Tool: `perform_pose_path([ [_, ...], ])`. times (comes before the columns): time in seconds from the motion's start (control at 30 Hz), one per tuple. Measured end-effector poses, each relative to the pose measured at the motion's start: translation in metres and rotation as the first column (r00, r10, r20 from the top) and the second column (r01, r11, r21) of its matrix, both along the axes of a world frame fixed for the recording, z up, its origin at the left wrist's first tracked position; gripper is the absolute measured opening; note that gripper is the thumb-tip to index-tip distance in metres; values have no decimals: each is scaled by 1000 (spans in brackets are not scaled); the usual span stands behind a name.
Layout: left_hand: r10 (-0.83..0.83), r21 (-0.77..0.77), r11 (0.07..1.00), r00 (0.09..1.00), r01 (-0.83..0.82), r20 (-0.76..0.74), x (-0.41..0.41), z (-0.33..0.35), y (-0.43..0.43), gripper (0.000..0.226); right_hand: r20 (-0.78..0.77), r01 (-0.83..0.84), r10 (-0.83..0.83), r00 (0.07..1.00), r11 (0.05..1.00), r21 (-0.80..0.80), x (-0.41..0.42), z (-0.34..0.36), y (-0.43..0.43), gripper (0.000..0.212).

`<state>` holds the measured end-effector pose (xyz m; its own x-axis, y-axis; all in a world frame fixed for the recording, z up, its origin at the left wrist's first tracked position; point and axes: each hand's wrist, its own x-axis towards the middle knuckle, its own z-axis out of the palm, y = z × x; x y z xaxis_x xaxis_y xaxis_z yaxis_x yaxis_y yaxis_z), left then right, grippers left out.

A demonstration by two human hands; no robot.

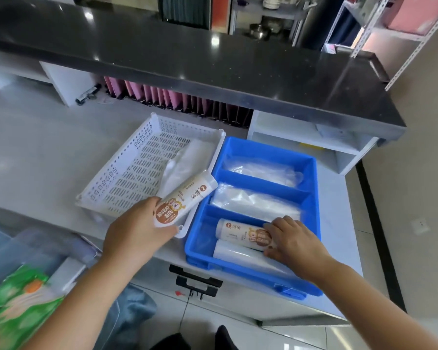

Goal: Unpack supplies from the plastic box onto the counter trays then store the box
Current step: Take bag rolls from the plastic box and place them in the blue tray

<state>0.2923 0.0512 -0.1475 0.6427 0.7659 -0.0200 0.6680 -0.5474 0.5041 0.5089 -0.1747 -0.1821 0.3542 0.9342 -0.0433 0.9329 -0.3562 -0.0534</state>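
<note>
My left hand [134, 228] grips a white labelled roll [187, 198] and holds it tilted over the near right corner of the white perforated tray [127, 162]. Clear plastic packs [185, 160] lie inside that tray. To its right stands a blue divided tray [311, 198]. My right hand [291, 238] rests on a second labelled roll [240, 232] in its nearest compartment, beside a plain white roll [238, 253]. Clear bags [261, 200] fill the two farther compartments. The clear plastic box [23, 251] sits low at the left, blurred.
A dark raised counter ledge [213, 59] overhangs the back, with pink folders [162, 94] and white cubbies [314, 140] beneath it. A green package [18, 301] lies at the lower left. Black drawer handles [195, 279] sit under the counter edge.
</note>
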Motion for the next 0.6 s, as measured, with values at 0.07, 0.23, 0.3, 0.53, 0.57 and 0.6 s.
perform_pose_path([
  [0.07,17,-29,999,1000,-16,8,8,0,-4,34,16,-19,19,1000,1000,15,0,-5,-2,50],
  [0.23,-8,-67,998,999,10,36,28,3,-10,34,-19,-10,11,1000,997,71,1,-3,-2,44],
  [0.3,-46,-83,995,997,51,61,38,6,-15,34,-239,130,-73,968,963,235,-5,9,11,43],
  [0.53,-132,-109,982,974,154,181,81,17,-38,34,-961,723,80,266,643,254,-24,55,80,23],
  [0.57,-143,-99,981,972,164,188,85,16,-40,34,-970,764,100,224,600,238,-24,56,85,26],
  [0.6,-165,-97,978,968,186,192,88,15,-41,35,-973,794,114,202,562,231,-24,57,88,26],
])
